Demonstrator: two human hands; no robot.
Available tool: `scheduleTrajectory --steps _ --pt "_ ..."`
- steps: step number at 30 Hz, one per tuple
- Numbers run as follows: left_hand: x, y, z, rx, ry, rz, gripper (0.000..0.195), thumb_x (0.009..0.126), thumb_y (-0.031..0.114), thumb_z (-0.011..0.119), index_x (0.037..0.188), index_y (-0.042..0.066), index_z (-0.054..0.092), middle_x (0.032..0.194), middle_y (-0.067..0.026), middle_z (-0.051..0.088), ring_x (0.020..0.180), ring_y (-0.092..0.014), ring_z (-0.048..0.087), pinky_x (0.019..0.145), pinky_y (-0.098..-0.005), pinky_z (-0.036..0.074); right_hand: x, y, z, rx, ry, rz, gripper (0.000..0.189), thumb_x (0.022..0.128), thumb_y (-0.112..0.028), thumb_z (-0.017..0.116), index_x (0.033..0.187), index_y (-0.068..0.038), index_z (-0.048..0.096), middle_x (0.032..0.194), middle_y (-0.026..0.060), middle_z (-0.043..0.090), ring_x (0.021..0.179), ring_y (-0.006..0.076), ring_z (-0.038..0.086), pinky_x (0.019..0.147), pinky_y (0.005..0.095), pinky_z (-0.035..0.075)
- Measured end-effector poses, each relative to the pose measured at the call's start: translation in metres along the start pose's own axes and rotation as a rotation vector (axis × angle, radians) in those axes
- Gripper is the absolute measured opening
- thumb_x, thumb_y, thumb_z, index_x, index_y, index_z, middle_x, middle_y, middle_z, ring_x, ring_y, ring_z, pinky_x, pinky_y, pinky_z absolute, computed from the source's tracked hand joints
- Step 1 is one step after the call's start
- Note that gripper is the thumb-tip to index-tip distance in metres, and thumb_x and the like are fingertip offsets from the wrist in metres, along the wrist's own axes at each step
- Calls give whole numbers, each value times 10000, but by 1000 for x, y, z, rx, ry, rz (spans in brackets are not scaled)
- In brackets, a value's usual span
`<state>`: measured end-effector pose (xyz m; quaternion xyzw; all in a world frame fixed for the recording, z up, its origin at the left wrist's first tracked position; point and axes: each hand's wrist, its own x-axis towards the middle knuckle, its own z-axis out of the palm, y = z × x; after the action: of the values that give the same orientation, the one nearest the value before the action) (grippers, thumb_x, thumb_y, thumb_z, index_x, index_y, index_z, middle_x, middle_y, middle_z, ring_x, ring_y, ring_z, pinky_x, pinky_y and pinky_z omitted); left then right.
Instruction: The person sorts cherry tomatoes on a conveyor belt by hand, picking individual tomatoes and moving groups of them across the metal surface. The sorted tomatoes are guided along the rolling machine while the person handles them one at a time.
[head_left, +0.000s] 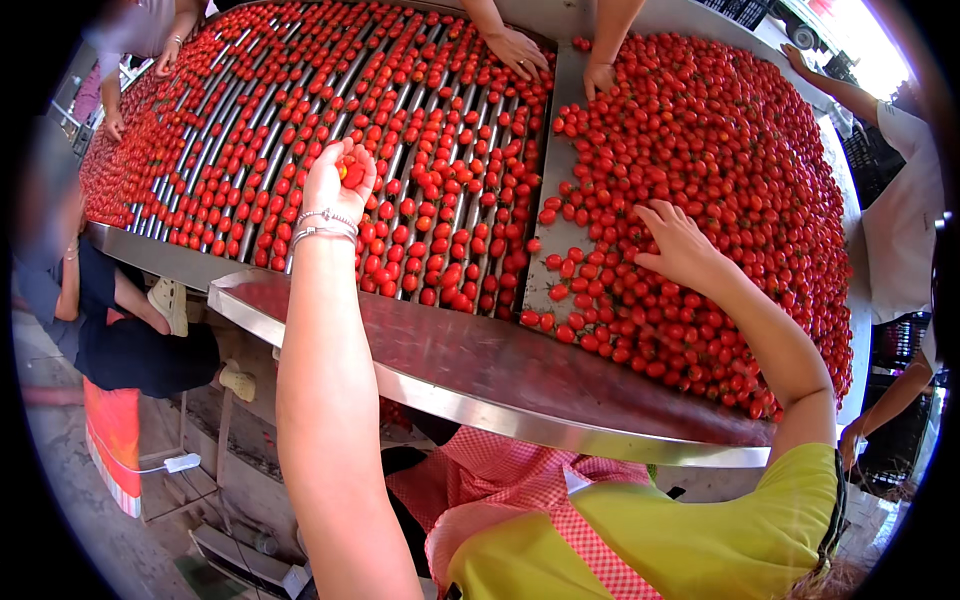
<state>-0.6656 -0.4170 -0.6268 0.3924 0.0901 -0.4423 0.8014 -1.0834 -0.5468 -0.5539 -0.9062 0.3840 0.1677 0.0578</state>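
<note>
My left hand (341, 176), palm up and cupped, holds a few small tomatoes (351, 172), one of them yellowish. It wears bracelets (326, 225) at the wrist and is above the metal roller conveyor (251, 191), where small red tomatoes (450, 277) lie between the rollers. On the right, my right hand (675, 244) has its fingers apart over a dense heap of red tomatoes (720, 172); whether its fingertips touch them I cannot tell. A metal divider (534, 202) separates rollers and heap.
A stained metal trough (480, 352) runs along the near edge. Across the table, other people's hands (517, 52) (600, 75) reach in; more people stand left and right. Dark crates (866, 161) are at the right. A power strip (182, 463) hangs at lower left.
</note>
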Motion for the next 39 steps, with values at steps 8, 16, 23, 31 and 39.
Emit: scheduleTrajectory --steps 8,16,23,31,39 --pt "-1 3 -2 18 12 -5 140 917 123 535 994 6 544 925 -96 580 805 -180 612 711 -318 557 17 -16 40 -247 -74 6 846 737 -255 736 1410 -57 265 1309 238 338 1163 383 415 865 468 475" --pt "-1 -2 1 34 -4 -1 151 908 102 550 999 -19 547 1006 -101 567 881 -187 606 732 -301 559 75 -21 52 -171 35 -41 841 726 -333 744 1375 -49 290 1260 242 369 1018 385 563 763 418 534" --pt "0 -5 5 9 12 31 141 898 88 550 999 -10 540 966 -105 572 842 -188 604 718 -311 562 158 -48 58 230 380 -124 677 818 -217 645 1387 -95 297 1391 269 261 1138 433 493 904 431 475" --pt "4 -7 -3 27 32 74 162 894 93 551 1034 18 518 861 -93 579 756 -178 606 695 -327 559 170 -98 83 207 425 -430 611 809 -225 630 1340 -57 378 1414 243 285 1284 414 341 1054 481 309" --pt "11 -7 -8 1 66 80 141 877 79 583 982 -4 541 947 -94 563 833 -183 604 723 -320 557 136 -94 116 10 249 -459 600 791 -243 641 1312 -61 406 1312 212 406 1165 377 443 1009 447 359"
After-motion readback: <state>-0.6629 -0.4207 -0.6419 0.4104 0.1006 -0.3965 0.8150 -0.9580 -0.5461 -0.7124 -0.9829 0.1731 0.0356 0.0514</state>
